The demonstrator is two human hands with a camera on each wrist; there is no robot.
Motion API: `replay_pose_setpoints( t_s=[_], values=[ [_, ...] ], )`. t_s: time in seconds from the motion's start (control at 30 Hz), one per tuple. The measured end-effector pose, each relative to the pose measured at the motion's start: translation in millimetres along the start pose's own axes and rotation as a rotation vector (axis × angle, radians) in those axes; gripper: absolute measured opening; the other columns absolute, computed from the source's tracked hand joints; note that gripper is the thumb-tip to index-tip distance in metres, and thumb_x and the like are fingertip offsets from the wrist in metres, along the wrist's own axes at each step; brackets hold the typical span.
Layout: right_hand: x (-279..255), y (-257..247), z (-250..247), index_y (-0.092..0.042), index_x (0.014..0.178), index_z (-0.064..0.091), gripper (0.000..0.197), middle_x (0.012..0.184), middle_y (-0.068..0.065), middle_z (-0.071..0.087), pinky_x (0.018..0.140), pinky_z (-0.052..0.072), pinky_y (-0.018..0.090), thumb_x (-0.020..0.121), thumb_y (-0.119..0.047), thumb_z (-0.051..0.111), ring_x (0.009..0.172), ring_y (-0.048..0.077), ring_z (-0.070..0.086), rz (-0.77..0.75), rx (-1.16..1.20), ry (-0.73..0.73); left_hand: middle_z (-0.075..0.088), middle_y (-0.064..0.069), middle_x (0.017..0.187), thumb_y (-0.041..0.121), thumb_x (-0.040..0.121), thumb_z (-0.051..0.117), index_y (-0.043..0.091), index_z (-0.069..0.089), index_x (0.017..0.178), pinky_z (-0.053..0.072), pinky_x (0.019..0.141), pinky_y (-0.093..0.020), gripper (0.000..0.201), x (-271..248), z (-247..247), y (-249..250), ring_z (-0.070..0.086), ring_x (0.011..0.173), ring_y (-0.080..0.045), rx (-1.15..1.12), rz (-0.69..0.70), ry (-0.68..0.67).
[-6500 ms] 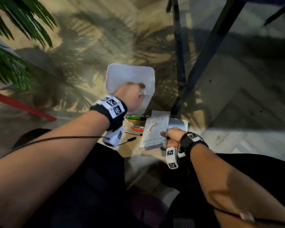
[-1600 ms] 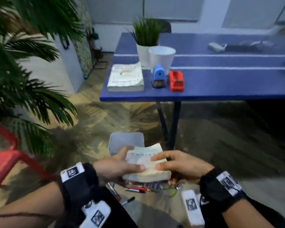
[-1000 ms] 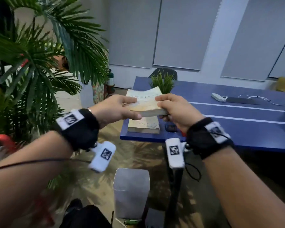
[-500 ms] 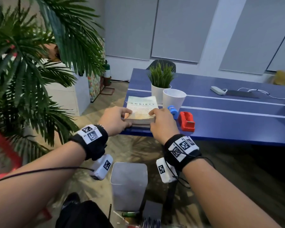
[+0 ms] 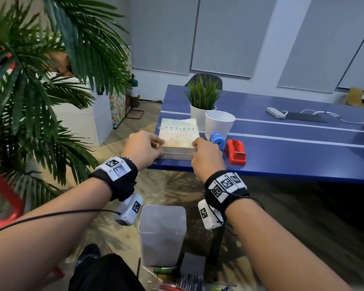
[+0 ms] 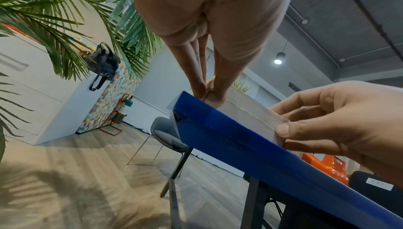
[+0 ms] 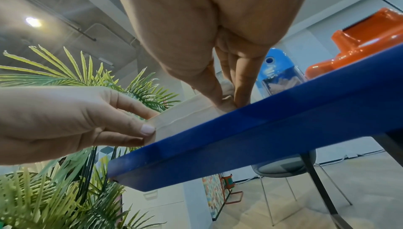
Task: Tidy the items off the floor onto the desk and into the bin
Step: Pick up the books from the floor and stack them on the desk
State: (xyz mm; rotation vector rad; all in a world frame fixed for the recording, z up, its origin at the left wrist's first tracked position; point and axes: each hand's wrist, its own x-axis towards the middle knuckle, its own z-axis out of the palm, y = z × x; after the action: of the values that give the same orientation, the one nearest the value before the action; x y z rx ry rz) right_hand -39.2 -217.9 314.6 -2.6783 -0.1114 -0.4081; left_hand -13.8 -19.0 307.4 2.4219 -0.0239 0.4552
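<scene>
A pale book titled ANXIETY [image 5: 178, 133] lies on top of another book [image 5: 177, 155] at the near left corner of the blue desk [image 5: 282, 156]. My left hand [image 5: 159, 147] pinches the stack's near left corner, thumb on the page edges [image 7: 185, 117]. My right hand [image 5: 194, 148] pinches the near right corner in the same way [image 6: 327, 120]. On the floor below stands the grey bin [image 5: 162, 234], with several pens [image 5: 166, 270] and a dark notebook [image 5: 192, 265] beside it.
A white cup [image 5: 219, 124], a small potted plant [image 5: 203, 101], a blue sharpener [image 5: 217, 139] and a red tape dispenser [image 5: 235, 152] stand right of the books. A big palm [image 5: 40, 80] fills the left. A power strip [image 5: 275, 112] lies farther back.
The book came up from the floor in both hands and was set on the other book on the desk. Since half a second ago the hands have barely shifted at its near corners.
</scene>
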Motion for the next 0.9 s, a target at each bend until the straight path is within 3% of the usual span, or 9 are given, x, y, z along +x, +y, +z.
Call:
replay_pose_setpoints(
  t_s=[0.3,0.4,0.47,0.57,0.67,0.77,0.83,0.9],
  values=[
    [-1,8,3,-0.021,0.132,0.062,0.039,0.126,0.008,0.067,0.099,0.057,0.045,0.096,-0.006,0.061,0.115,0.03,0.065,0.016,0.057,0.031,0.073,0.008,0.084,0.029,0.071,0.09,0.025,0.08,0.105,0.044,0.074,-0.014,0.036,-5,-1,1,0.064,0.078,-0.003,-0.018,-0.003,0.01],
    [-1,10,5,-0.022,0.132,0.062,0.039,0.124,0.008,0.067,0.098,0.057,0.044,0.096,-0.006,0.061,0.114,0.03,0.065,0.003,0.05,0.046,0.072,0.01,0.083,0.03,0.071,0.091,0.024,0.08,0.104,0.042,0.068,-0.009,0.035,-6,0,0,0.063,0.076,0.001,-0.009,0.005,0.018],
    [-2,11,6,-0.022,0.132,0.062,0.039,0.123,0.008,0.069,0.098,0.058,0.044,0.096,-0.007,0.062,0.112,0.029,0.066,-0.007,0.053,0.055,0.072,0.01,0.084,0.029,0.073,0.09,0.024,0.08,0.106,0.046,0.074,-0.012,0.034,-8,0,1,0.065,0.078,-0.002,-0.009,0.017,0.029],
    [-6,11,6,-0.021,0.133,0.063,0.038,0.123,0.008,0.07,0.098,0.058,0.043,0.097,-0.008,0.061,0.112,0.028,0.067,-0.017,0.071,0.071,0.075,0.007,0.091,0.029,0.077,0.087,0.024,0.079,0.11,0.048,0.086,-0.017,0.034,-14,2,2,0.066,0.084,-0.006,0.001,0.032,0.046],
    [-12,11,6,-0.023,0.141,0.06,0.045,0.131,0.009,0.068,0.103,0.056,0.044,0.099,-0.008,0.057,0.119,0.031,0.065,-0.027,0.086,0.068,0.075,0.003,0.102,0.03,0.079,0.085,0.025,0.077,0.117,0.049,0.087,-0.018,0.04,-20,1,6,0.064,0.087,-0.007,0.014,0.035,0.042],
    [-39,17,5,-0.025,0.142,0.059,0.047,0.145,0.004,0.061,0.112,0.049,0.039,0.097,-0.011,0.059,0.13,0.024,0.06,-0.111,0.185,0.16,0.062,0.001,0.114,0.04,0.079,0.081,0.03,0.065,0.132,0.048,0.089,-0.025,0.057,-50,7,13,0.057,0.1,-0.013,0.102,0.155,0.157],
    [-72,38,8,-0.022,0.128,0.068,0.034,0.125,0.0,0.07,0.103,0.051,0.025,0.095,-0.014,0.064,0.115,0.014,0.065,-0.173,0.302,0.318,0.053,0.002,0.108,0.036,0.082,0.076,0.024,0.064,0.127,0.045,0.085,-0.02,0.047,-86,19,19,0.053,0.096,-0.01,-0.014,0.328,0.276],
    [-109,75,20,-0.02,0.105,0.074,0.013,0.096,-0.005,0.073,0.082,0.051,0.014,0.094,-0.016,0.067,0.089,0.005,0.068,-0.143,0.415,0.312,0.057,0.005,0.091,0.02,0.084,0.073,0.016,0.07,0.103,0.042,0.073,-0.015,0.02,-126,37,17,0.053,0.079,-0.007,-0.185,0.471,0.235]
  ],
)
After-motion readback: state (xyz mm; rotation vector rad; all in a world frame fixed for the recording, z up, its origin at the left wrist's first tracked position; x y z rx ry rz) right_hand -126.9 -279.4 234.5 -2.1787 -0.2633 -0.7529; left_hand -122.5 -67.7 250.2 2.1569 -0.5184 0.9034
